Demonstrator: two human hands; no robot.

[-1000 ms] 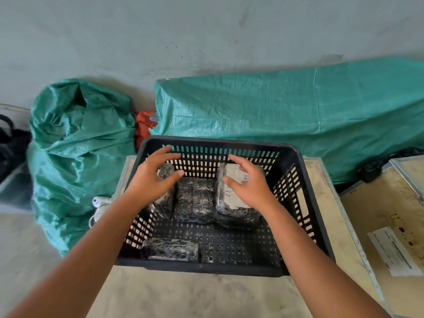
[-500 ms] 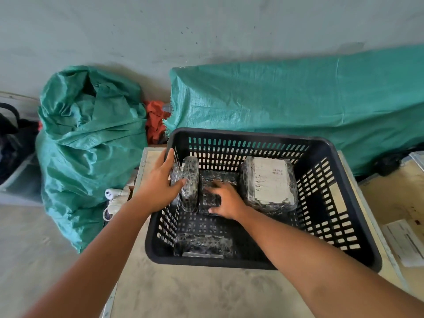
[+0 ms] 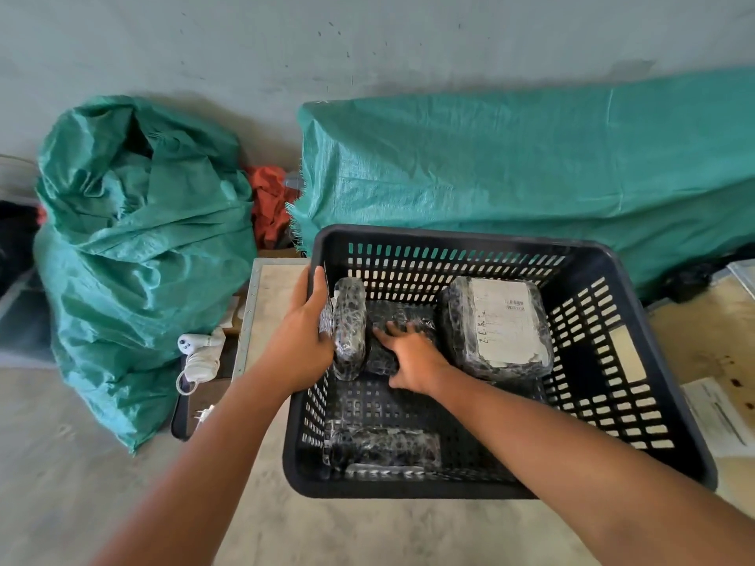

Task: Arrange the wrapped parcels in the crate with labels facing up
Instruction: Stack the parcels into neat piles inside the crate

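Observation:
A black slotted crate (image 3: pixel 457 243) stands on a pale table and holds several parcels wrapped in clear film over black. The big parcel (image 3: pixel 500 324) at the back right lies flat with its white label up. A narrow parcel (image 3: pixel 349 326) stands on edge against the left wall, and my left hand (image 3: pixel 304 345) grips its left side. My right hand (image 3: pixel 408 355) lies fingers spread on a flat dark parcel (image 3: pixel 402 316) in the middle. Another dark parcel (image 3: pixel 384 445) lies near the front wall, no label showing.
Green woven sacks (image 3: pixel 135 247) fill the left and a green-covered heap (image 3: pixel 510 165) runs behind the crate. An orange cloth (image 3: pixel 271 202) sits between them. A white corded device (image 3: pixel 200 353) lies left of the table. A paper sheet (image 3: pixel 719 414) rests on a board at right.
My right hand left the big labelled parcel, which now lies flat label up, and came down on the middle parcel. My left hand closed on the upright narrow parcel. The view shifted left.

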